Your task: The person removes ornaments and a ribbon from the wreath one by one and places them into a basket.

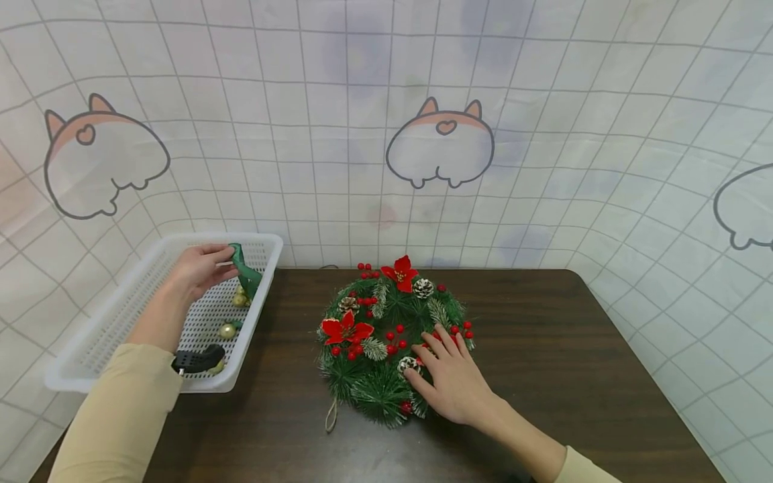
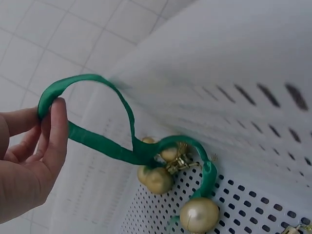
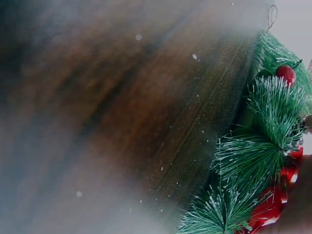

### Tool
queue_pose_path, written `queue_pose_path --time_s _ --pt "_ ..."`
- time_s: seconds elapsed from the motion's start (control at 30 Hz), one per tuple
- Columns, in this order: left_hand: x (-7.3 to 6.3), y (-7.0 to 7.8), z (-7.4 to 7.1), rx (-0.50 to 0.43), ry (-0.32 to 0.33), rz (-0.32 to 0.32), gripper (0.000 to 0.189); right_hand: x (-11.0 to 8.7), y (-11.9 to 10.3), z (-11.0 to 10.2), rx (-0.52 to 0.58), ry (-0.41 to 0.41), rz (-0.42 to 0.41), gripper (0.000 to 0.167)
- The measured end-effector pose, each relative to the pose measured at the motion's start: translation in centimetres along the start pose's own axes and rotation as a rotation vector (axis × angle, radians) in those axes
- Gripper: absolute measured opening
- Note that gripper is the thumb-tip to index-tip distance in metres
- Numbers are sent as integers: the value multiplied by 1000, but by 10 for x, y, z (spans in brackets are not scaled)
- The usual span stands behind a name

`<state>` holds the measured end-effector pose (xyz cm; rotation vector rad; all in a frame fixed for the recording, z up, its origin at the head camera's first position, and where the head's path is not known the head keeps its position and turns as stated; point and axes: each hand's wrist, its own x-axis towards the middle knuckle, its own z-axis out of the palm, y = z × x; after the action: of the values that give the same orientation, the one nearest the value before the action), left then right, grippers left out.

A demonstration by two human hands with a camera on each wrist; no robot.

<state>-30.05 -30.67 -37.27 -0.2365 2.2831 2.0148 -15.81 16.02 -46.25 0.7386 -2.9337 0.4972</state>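
Note:
Over the white basket [image 1: 274,258], my left hand [image 1: 202,272] pinches a loop of green ribbon [image 2: 100,144] between thumb and fingers. The ribbon runs down into the basket, where its lower part lies beside gold balls [image 2: 200,214]. On the table, a green wreath [image 1: 383,392] carries red poinsettias [image 1: 347,329], red berries and frosted pine cones [image 1: 423,288]. My right hand [image 1: 455,382] rests on the wreath's right side with fingers spread. In the right wrist view only the wreath's edge shows, and most of that hand is out of sight.
The dark wooden table [image 1: 543,335] extends right of the wreath. A twine loop [image 1: 331,416] sticks out at the wreath's lower left. A patterned cloth [image 1: 338,134] hangs behind the table. The basket's raised walls surround the gold balls.

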Motion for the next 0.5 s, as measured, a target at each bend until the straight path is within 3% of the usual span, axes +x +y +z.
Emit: queue_pose_path --time_s 0.2,0.5 --pt "9 -13 -10 113 -20 7 55 0 -1 0 1 0 -3 59" --pt "12 -20 -14 213 -53 -90 53 0 -1 -1 -1 -6 0 59"
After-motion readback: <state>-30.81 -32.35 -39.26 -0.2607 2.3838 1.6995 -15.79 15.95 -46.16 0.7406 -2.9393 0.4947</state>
